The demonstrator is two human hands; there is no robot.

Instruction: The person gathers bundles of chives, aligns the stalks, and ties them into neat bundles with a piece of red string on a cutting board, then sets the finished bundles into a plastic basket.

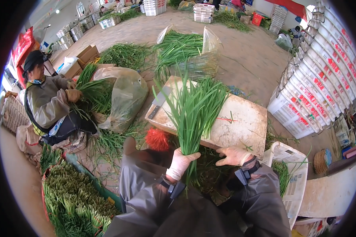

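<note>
My left hand (182, 163), in a thin pale glove, is closed around a bunch of long green leafy stalks (187, 124), which look like garlic chives and stand upright with the leaves fanning out above the fist. My right hand (233, 156), gloved as well, hovers to the right with thumb and fingers apart, holding nothing, close to the near edge of a worn white board (243, 118). More green stalks (215, 103) lie on that board behind the held bunch. A cleaver (160, 102) rests at its left end, and a thin red tie (227, 119) lies right of the stalks.
A bundle of red ties (157, 139) hangs at the board's near left side. Tied chive bundles (74, 195) fill the lower left. A co-worker (47, 97) sits at left beside a plastic bag (126, 94). White crates (317, 77) are stacked at right, above an open crate (298, 183).
</note>
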